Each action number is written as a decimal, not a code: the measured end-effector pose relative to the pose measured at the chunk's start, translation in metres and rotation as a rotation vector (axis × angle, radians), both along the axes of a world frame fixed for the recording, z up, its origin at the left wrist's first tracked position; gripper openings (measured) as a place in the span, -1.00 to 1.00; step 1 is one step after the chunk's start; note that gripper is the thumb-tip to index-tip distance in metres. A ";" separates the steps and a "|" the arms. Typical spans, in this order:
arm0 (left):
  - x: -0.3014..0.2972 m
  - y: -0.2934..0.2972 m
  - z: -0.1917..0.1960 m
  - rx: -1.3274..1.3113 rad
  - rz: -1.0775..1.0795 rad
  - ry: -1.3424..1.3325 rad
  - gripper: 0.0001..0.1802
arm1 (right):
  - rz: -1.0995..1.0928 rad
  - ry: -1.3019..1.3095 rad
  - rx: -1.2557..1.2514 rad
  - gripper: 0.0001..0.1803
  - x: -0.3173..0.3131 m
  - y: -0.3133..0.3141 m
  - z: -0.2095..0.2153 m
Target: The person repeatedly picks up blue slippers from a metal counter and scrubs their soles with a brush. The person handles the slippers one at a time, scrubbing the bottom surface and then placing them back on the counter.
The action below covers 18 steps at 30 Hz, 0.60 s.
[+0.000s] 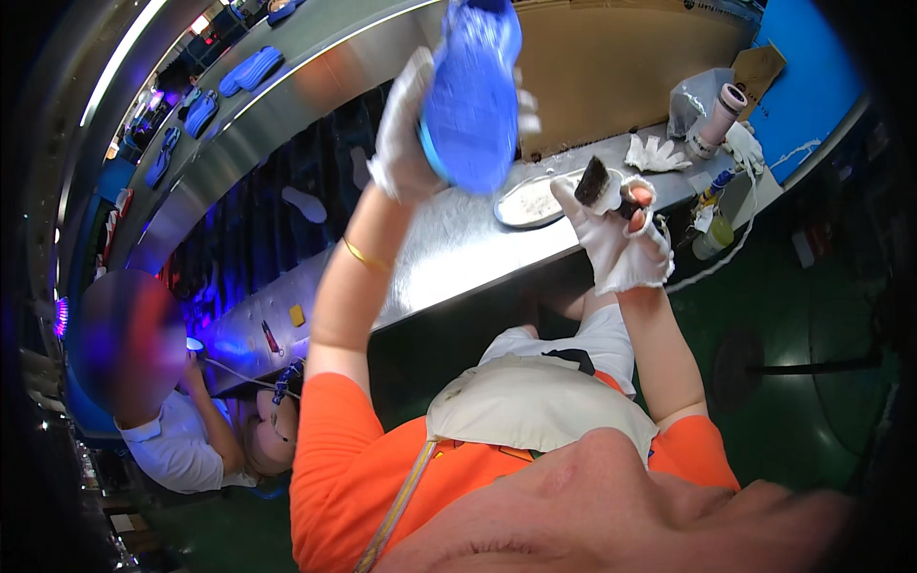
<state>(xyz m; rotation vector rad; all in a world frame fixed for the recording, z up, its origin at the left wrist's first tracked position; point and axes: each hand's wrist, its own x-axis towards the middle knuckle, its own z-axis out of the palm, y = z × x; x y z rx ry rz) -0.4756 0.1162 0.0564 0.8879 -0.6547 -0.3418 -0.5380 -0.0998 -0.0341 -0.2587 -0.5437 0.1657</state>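
Held up over the metal bench, a blue shoe sole (pixel 470 119) is gripped along its edges by my left hand (pixel 403 138), which wears a white glove; some fingers show past the far side. My right hand (pixel 623 239), in a white glove with bare fingertips, is closed around a small dark-ended tool (pixel 593 181) whose kind I cannot make out. It is apart from the sole, lower and to the right. Between the hands, an oval white dish (pixel 531 203) with a dark rim lies on the bench (pixel 430 272), partly behind my right hand.
Blue soles (pixel 251 71) lie along a curved conveyor (pixel 334 36) at left. A co-worker (pixel 181 439) sits at the lower left near a yellow block (pixel 296 315). At right are a glove (pixel 657 154), a pink bottle (pixel 716 119) and a cable (pixel 750 224). Cardboard (pixel 611 72) stands behind.
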 end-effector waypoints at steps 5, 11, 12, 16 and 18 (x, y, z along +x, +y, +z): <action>0.117 0.017 0.090 0.258 0.702 -0.029 -0.33 | 0.100 -0.122 0.040 -0.74 0.005 -0.003 -0.021; 0.149 0.078 0.097 1.668 1.647 -0.883 -0.39 | 0.036 0.060 -0.168 -0.79 0.000 -0.001 -0.029; 0.148 0.086 0.094 1.783 1.733 -0.927 -0.39 | -0.028 0.110 -0.267 -0.77 0.002 -0.007 -0.037; 0.121 0.149 0.097 2.188 1.907 -0.689 -0.42 | -0.079 0.081 -0.479 -0.73 0.007 -0.004 -0.054; 0.102 0.173 0.104 2.241 1.779 -0.356 -0.37 | -0.086 0.077 -0.537 -0.75 0.006 0.005 -0.055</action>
